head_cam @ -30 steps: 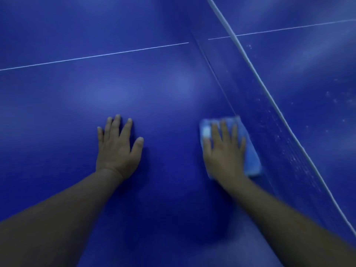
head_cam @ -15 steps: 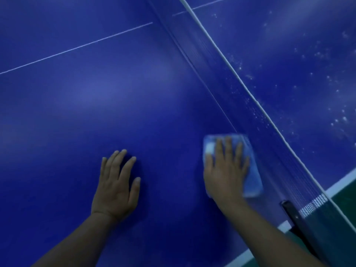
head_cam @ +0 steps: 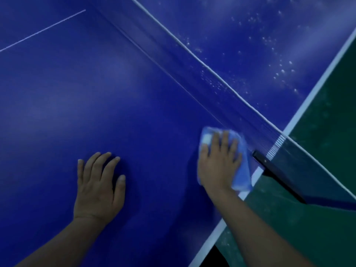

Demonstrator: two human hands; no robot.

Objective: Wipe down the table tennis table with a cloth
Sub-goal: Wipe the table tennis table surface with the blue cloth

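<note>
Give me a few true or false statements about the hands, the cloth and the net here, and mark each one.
1. The right hand presses flat on the blue cloth. True.
2. The left hand holds a second cloth. False: it rests bare and flat on the table.
3. The cloth lies near the net, close to the table's side edge. True.
4. White specks show on the hands' side of the net. False: they lie on the far side.
5. The cloth is red. False: it is light blue.
</note>
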